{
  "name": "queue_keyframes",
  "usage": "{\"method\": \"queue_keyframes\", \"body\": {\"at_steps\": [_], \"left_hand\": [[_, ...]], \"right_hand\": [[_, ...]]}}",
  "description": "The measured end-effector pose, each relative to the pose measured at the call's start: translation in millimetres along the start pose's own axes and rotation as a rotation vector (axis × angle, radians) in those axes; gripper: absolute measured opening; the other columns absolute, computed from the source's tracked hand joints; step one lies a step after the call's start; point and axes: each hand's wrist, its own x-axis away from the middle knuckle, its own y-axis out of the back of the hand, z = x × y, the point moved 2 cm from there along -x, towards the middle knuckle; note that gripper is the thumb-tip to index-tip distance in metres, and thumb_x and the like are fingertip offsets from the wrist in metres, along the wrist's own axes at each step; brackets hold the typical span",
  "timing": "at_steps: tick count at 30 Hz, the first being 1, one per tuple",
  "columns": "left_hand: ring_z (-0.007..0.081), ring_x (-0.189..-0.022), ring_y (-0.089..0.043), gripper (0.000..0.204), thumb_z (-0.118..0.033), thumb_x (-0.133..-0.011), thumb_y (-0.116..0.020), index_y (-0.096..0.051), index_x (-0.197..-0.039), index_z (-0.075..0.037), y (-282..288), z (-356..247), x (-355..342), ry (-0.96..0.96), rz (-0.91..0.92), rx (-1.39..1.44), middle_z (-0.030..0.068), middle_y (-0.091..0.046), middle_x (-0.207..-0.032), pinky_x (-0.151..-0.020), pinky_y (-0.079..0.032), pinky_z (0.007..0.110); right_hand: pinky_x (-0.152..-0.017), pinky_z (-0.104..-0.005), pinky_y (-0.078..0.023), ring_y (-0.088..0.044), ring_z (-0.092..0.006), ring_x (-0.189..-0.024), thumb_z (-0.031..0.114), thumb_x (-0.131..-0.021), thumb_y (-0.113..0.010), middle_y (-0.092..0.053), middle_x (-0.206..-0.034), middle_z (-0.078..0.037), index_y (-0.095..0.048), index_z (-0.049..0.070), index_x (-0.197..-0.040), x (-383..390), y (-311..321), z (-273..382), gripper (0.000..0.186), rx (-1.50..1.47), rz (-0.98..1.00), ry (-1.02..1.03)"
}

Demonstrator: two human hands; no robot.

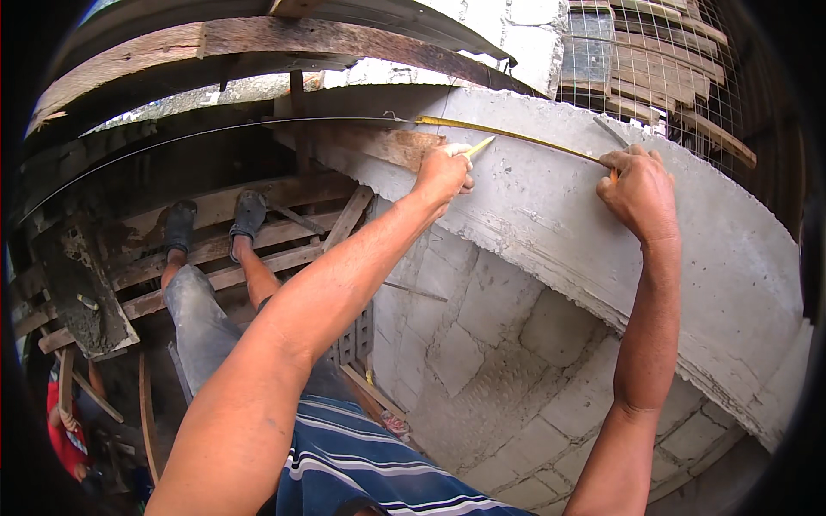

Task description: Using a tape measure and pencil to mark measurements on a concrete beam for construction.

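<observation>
My left hand [442,178] pinches a yellow pencil [479,148], its tip pointing up and right over the grey concrete beam [542,193]. The yellow blade of a tape measure [508,134] lies stretched along the top of the beam. At the blade's right end, my right hand [638,191] is closed around the tape measure, with only a little orange showing between the fingers. Its left end lies close to a thin taut string [258,123], near a wooden board [387,144] beside my left hand.
A short metal rod [611,131] sticks out beside my right hand. Wire mesh [662,52] and stacked planks stand behind the beam. My feet rest on wooden slats [224,206]. A mortar-covered board [82,284] lies at left; below it is another person in red [67,439].
</observation>
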Motion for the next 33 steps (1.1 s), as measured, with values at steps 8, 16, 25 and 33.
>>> {"method": "queue_keyframes", "body": {"at_steps": [8,16,25,33], "left_hand": [[0.0143,-0.058,-0.060,0.038,-0.005,-0.090,-0.052,-0.062,-0.125,0.005,-6.3,0.6,-2.0,-0.032,-0.038,0.025,0.0076,-0.061,-0.083,-0.055,-0.053,0.031],[0.0150,-0.061,-0.064,0.039,-0.005,-0.092,-0.051,-0.060,-0.128,0.007,-6.6,-2.6,-0.5,-0.043,-0.018,-0.018,0.0097,-0.064,-0.089,-0.059,-0.057,0.030],[0.0153,-0.061,-0.064,0.038,-0.006,-0.094,-0.051,-0.059,-0.129,0.008,-8.6,-4.2,-0.6,-0.069,-0.022,-0.045,0.0103,-0.063,-0.089,-0.057,-0.056,0.030],[0.0195,-0.060,-0.066,0.035,-0.007,-0.093,-0.050,-0.065,-0.121,0.006,-10.1,-5.9,-3.4,-0.165,-0.051,-0.232,0.0134,-0.065,-0.088,-0.057,-0.055,0.033]], "right_hand": [[-0.100,-0.0518,-0.046,-0.060,-0.0299,-0.113,0.017,-0.078,-0.067,-0.068,-0.110,-0.009,-0.076,0.013,-0.112,1.1,0.6,1.4,0.036,-0.018,0.003,-0.006],[-0.101,-0.0505,-0.046,-0.060,-0.0296,-0.112,0.016,-0.078,-0.067,-0.068,-0.110,-0.009,-0.076,0.012,-0.114,2.9,0.4,2.4,0.037,-0.025,-0.015,-0.006],[-0.101,-0.0491,-0.046,-0.059,-0.0288,-0.113,0.017,-0.078,-0.067,-0.068,-0.112,-0.009,-0.077,0.013,-0.113,1.4,0.0,1.8,0.037,-0.027,-0.004,-0.005],[-0.101,-0.0478,-0.046,-0.059,-0.0291,-0.113,0.016,-0.078,-0.067,-0.068,-0.112,-0.009,-0.077,0.013,-0.112,0.2,-1.5,0.9,0.036,-0.034,-0.011,-0.004]]}}
